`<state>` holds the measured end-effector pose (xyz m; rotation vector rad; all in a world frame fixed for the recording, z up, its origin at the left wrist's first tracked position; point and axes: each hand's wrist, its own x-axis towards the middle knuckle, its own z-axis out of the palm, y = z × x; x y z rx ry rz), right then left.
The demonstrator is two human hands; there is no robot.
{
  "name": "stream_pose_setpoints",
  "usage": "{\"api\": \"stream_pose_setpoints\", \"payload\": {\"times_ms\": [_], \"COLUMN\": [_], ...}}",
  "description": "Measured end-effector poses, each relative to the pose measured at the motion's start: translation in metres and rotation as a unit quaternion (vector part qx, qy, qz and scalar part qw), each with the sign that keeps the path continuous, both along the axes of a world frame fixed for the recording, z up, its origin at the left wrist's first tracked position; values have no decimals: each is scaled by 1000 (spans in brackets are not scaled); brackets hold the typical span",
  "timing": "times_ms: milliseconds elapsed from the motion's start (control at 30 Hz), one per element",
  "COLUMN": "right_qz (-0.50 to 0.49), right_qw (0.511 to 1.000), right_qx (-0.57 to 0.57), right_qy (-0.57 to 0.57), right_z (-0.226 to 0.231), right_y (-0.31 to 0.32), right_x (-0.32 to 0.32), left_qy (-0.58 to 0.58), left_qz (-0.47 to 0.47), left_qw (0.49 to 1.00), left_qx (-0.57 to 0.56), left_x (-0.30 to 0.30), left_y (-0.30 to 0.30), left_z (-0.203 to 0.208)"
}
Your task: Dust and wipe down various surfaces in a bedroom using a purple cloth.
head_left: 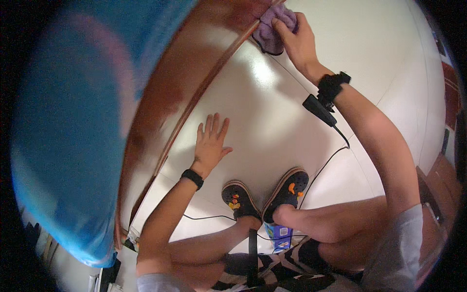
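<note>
A purple cloth (267, 35) is bunched under my right hand (300, 46), whose fingers are closed on it. The cloth meets the lower edge of a glossy brown wooden panel (168, 80), at the top of the view. The panel looks like the side of a bed. My left hand (209, 146) hangs with its fingers spread and holds nothing, over the pale floor near the panel's lower edge. A black strap circles each wrist, and the right one carries a small black device (332, 87) with a cable.
Blue bedding (68, 146) covers the top of the panel at left. My feet, in dark clogs (241, 198), stand on the shiny white floor (233, 95). Behind them is a blue and purple package (279, 237). A thin black cable (321, 168) runs down past my right leg.
</note>
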<state>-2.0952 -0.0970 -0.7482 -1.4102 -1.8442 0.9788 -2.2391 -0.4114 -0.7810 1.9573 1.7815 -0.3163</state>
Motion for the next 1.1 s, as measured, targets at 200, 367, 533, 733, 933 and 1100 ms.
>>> {"api": "stream_pose_setpoints", "payload": {"times_ms": [200,367,533,733,933,1100], "right_qz": [8,148,179,133,46,8], "right_qw": [990,972,950,955,981,984], "right_qx": [-112,-111,-190,-156,-184,-179], "right_qy": [-85,-146,-170,-213,-48,-22], "right_z": [19,50,74,51,31,31], "right_y": [-6,-26,-27,-18,-12,-19], "right_x": [-5,-31,-28,-33,-37,-38], "left_qy": [33,52,-140,-196,-162,-118], "left_qz": [15,10,74,140,100,103], "left_qw": [999,997,987,970,982,987], "left_qx": [-9,-48,-40,25,22,31], "left_x": [7,-9,-15,4,10,13], "left_y": [-4,4,44,5,-19,-14], "left_z": [5,36,176,280,277,288]}}
